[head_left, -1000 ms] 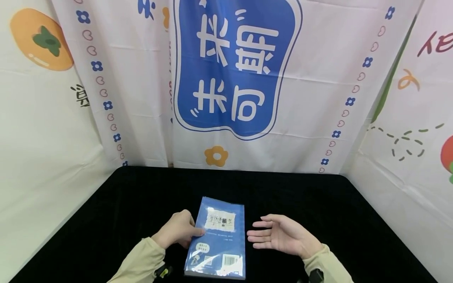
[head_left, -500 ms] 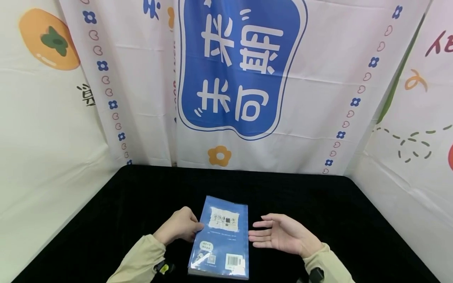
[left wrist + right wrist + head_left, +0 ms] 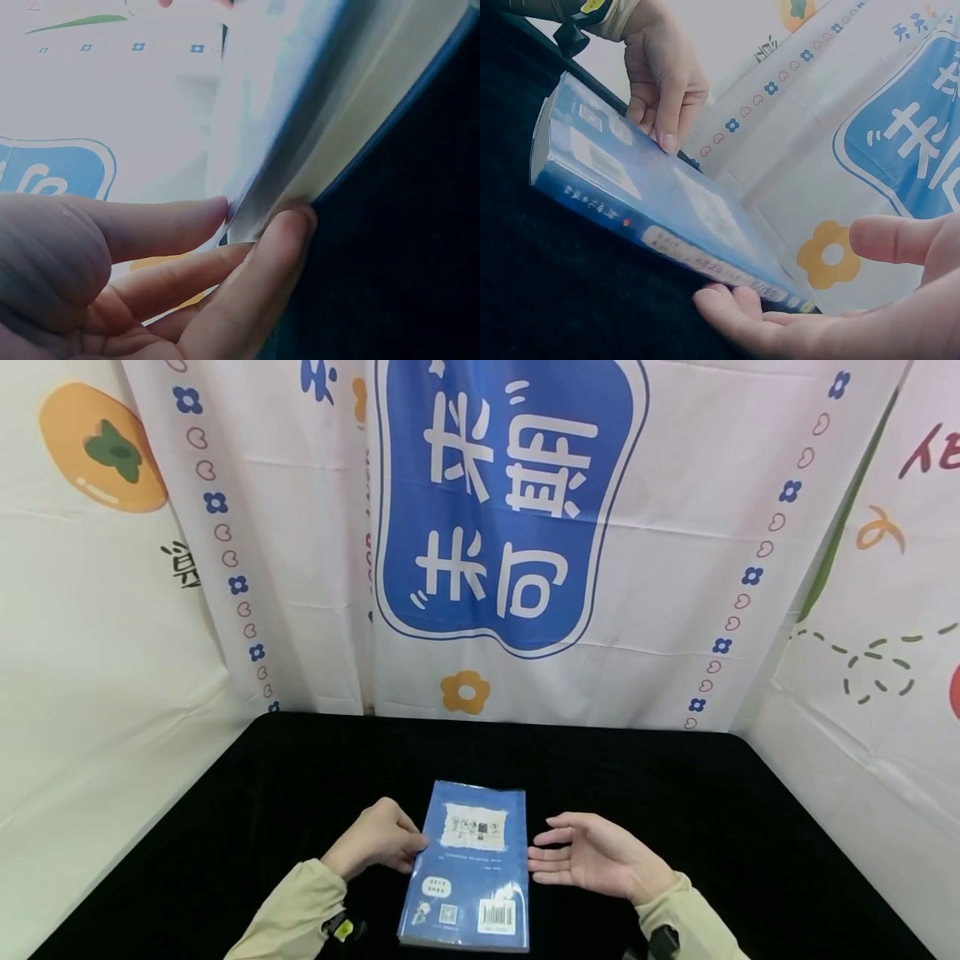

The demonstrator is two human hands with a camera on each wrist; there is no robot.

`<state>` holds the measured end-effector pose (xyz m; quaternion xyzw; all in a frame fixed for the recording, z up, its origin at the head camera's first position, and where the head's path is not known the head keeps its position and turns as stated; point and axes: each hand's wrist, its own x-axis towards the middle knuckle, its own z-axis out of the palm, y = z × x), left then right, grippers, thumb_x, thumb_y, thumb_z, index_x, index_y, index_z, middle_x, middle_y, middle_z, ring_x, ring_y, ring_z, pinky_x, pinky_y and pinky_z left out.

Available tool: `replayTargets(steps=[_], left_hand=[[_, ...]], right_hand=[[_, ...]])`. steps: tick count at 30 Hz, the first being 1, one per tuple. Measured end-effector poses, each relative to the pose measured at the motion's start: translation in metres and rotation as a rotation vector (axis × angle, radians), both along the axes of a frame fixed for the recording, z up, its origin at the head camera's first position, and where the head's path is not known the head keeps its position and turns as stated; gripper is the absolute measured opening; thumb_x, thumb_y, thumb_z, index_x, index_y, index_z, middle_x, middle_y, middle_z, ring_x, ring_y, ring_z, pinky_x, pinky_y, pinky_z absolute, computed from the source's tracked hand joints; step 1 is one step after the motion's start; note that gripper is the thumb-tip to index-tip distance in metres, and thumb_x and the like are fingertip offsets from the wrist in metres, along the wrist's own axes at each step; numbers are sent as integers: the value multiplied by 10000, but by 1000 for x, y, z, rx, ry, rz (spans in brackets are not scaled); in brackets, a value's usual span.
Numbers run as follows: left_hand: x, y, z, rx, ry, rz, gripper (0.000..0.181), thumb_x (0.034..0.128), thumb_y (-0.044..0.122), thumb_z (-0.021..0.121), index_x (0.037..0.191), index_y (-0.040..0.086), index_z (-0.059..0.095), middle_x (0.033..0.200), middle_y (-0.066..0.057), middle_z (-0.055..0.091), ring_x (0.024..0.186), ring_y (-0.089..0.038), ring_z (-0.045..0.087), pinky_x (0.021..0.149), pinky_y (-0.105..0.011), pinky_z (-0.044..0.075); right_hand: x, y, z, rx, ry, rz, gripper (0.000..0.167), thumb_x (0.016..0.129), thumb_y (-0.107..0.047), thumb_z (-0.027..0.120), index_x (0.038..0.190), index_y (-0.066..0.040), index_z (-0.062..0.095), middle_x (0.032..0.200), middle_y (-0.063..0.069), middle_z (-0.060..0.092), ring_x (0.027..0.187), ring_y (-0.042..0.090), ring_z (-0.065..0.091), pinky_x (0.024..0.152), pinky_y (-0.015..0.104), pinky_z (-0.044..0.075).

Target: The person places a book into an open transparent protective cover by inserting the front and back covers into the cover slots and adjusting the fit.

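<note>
A blue book (image 3: 472, 868) lies on the black cloth with its barcode side up and a glossy cover. My left hand (image 3: 378, 839) pinches the book's left edge, thumb above and fingers below. In the left wrist view, the thumb (image 3: 172, 225) presses at the cover's edge while a fingertip (image 3: 292, 225) meets the page side. On the other side, my right hand (image 3: 596, 856) has its fingers extended, palm turned toward the book. Its fingertips (image 3: 720, 300) touch or nearly touch the lettered spine (image 3: 675, 251) in the right wrist view.
Black cloth (image 3: 637, 777) covers the table. A white printed curtain (image 3: 675, 568) hangs behind it, with further white sheets on the left (image 3: 97, 693) and right (image 3: 862, 760). Dark bands with devices (image 3: 345, 928) sit at the wrists.
The left thumb has slid from the cover toward the book's left edge. The cover's far edge looks flatter. The right hand has hardly moved, and the view has shifted a little.
</note>
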<state>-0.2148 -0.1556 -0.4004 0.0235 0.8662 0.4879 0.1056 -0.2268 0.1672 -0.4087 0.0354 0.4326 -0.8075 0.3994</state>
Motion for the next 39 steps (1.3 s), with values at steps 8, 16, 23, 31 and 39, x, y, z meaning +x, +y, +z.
replayTargets(steps=[8,16,23,31,39], left_hand=[[0,5,-2,-3,-10,-26,97,853,-31,719,896,-114,694,724,-120,661,646,-193,683,594,-306,580],[3,9,-3,33,-2,-35,98,856,-36,716,891,-123,686,725,-125,666,642,-210,689,589,-318,582],[3,13,-5,53,0,-64,100,869,-28,707,903,-118,680,739,-122,667,645,-219,696,601,-319,583],[7,15,-3,51,11,-67,97,867,-19,713,896,-105,678,745,-120,662,655,-226,695,604,-331,584],[7,18,-4,70,3,-99,105,878,14,714,899,-85,686,750,-114,660,660,-222,692,610,-342,585]], right_hand=[[-3,-2,-5,34,71,-2,602,1006,-186,526,1395,180,248,1331,340,448,1211,403,517,1070,472,362],[-3,-5,-11,50,139,34,604,1006,-204,509,1415,151,240,1337,305,486,1233,397,506,1060,473,376],[-4,-5,-14,17,152,65,386,1004,-203,501,1288,38,401,1365,279,478,1232,383,511,1059,477,376],[-4,-7,-17,-28,149,95,503,1030,-170,427,1424,116,299,1337,245,524,1226,338,528,1074,449,362],[-2,-10,-21,-10,233,100,375,1044,-77,395,1361,118,440,1210,189,635,1122,273,605,993,404,455]])
